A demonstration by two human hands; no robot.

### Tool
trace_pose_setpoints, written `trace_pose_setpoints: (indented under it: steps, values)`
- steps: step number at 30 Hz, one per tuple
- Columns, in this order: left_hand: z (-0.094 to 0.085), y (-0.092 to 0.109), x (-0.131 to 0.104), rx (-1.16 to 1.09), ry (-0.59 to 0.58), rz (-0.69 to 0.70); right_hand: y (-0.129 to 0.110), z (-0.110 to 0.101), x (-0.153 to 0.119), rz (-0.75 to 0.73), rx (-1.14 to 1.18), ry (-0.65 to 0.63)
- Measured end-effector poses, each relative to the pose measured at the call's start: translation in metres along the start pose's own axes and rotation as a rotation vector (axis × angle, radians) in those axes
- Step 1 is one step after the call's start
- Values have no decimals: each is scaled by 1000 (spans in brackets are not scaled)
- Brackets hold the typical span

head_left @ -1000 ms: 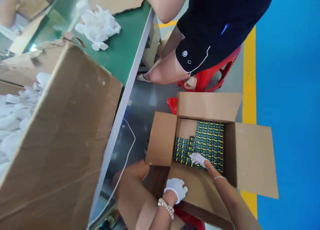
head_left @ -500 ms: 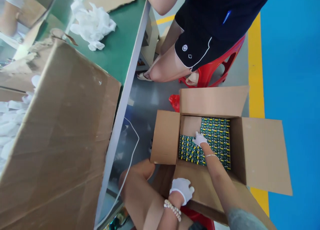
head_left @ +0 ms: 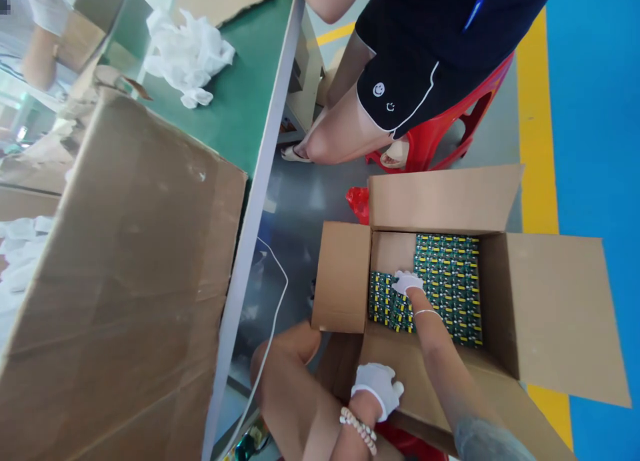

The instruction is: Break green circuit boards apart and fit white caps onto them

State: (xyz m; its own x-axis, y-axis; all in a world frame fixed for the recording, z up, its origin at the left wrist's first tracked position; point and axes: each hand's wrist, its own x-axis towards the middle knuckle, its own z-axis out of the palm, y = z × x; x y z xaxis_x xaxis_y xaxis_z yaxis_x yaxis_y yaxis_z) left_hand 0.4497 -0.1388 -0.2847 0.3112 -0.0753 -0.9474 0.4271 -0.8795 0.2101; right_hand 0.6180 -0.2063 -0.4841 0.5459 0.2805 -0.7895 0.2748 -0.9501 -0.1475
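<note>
Inside the open box (head_left: 550,314) on the floor, the right hand (head_left: 407,282) rests on the boards (head_left: 450,281), near the bare cardboard patch at the far left corner. A second ago it lay at the near edge of the boards; half a second ago it had already reached its present spot, and since then it has hardly shifted. The left hand (head_left: 377,387) has stayed pressed flat on the near flap, fingers spread. Whether the right fingers pinch a board cannot be told; they lie curled on top.

Two gloved hands show, both in thin white cloth. The box has four flaps, all folded out, of plain brown corrugated card. The boards are small green rectangles with yellow parts, packed in tight rows; too many to count. A bead bracelet (head_left: 358,429) circles the left wrist, a thin bangle the right.

On the green surface (head_left: 240,101) lie a heap of white gloves (head_left: 187,51) and one large carton (head_left: 125,281). A person sits on a red stool (head_left: 440,134) beyond the box.
</note>
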Motion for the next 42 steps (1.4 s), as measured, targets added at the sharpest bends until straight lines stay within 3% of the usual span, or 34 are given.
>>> trace_pose_setpoints:
  steps: [5,9,19,28,36,42]
  values:
    - [0,0,0,-4,11,-2,2,-8,5,-52,-20,-32]
    - [0,-1,0,-16,16,1,3,2,-1,-72,-33,15]
    - [-4,-2,-1,-20,36,11,-1,28,-34,-110,-41,316]
    - [-2,-1,-1,-23,29,23,13,49,-93,-200,-31,512]
    - [-3,-2,-4,-18,26,7,19,44,-90,-184,-15,493]
    - [-6,-1,-5,-27,35,4,11,50,-116,-213,-21,394]
